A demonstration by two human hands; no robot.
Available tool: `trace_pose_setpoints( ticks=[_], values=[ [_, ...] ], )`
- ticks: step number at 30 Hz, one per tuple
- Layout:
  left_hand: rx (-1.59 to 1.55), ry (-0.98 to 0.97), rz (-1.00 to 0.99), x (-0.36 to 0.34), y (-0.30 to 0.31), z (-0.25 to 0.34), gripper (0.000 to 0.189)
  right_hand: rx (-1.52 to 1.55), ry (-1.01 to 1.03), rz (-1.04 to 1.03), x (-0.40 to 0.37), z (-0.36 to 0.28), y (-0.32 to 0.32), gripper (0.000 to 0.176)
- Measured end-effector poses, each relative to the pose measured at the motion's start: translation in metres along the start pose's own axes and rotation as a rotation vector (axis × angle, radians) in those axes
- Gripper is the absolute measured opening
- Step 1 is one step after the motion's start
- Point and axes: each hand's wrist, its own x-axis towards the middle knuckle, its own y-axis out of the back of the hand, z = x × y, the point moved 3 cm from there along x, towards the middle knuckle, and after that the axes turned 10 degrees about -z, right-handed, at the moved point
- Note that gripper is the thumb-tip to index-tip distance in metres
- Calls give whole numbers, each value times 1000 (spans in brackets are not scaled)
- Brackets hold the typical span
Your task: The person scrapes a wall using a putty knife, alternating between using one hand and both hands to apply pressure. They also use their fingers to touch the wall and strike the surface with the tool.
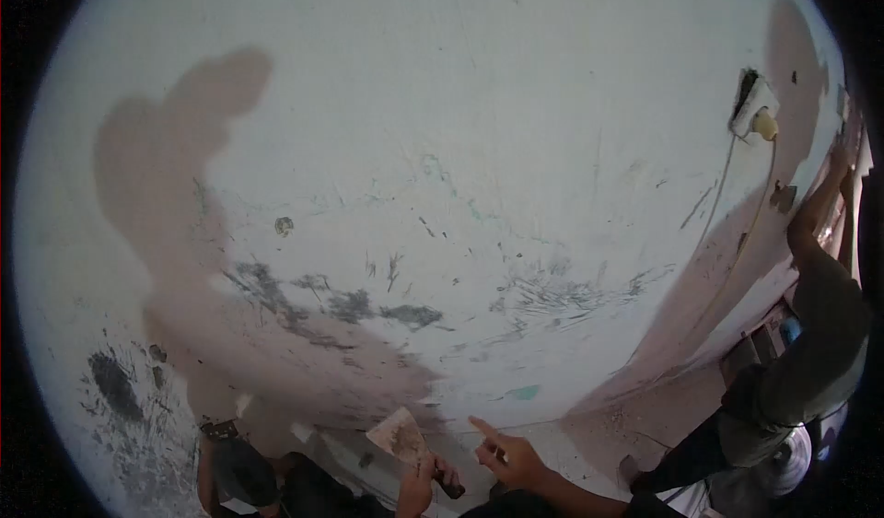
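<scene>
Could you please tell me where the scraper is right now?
In the head view, the scraper is at the bottom centre, held in the left hand low before the wall, just left of the pointing right hand.

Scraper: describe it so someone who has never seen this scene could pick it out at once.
Look at the big scuffed white wall, then down to its bottom middle. There the left hand grips the scraper: a stained, wedge-shaped blade on a dark handle, unlike the empty right hand pointing beside it.
</scene>
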Motion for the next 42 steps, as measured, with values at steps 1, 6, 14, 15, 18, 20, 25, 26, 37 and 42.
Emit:
trace_pose_setpoints(
  ticks=[1, 6, 14, 15, 18, 20, 25, 26, 37, 42],
  values=[
    [-347, 222, -69, -9, -9, 2, 41, -14, 2, 15, -5, 1, 7, 56],
    [-687, 617, -496, -43, -53, 7, 59, 662, -9, -117, -45, 34, -4, 52],
    [-599, 462, -423, -23, -112, 72, 61, 811, 17, 142, -26, -28, 35, 42],
    [-533, 336, -463, -16, -114, 76, 59, 852, 78, 206, -16, -29, 50, 44],
    [-821, 472, -620, 17, -114, 82, 35, 938, 158, 305, 12, -55, 93, 46],
    [-628, 431, -416, 50, -126, 131, 40, 986, 170, 339, 26, -67, 117, 47],
    [-465, 238, -375, 96, -138, 147, 40, 872, 333, 390, 52, -84, 153, 40],
    [-461, 229, -368, 100, -139, 148, 40, 849, 329, 444, 55, -85, 157, 41],
    [-472, 211, -394, 115, -140, 153, 38, 826, 379, 544, 69, -102, 170, 36],
    [-480, 285, -410, 114, -125, 168, 36, 902, 337, 603, 75, -104, 160, 36]
  ],
)
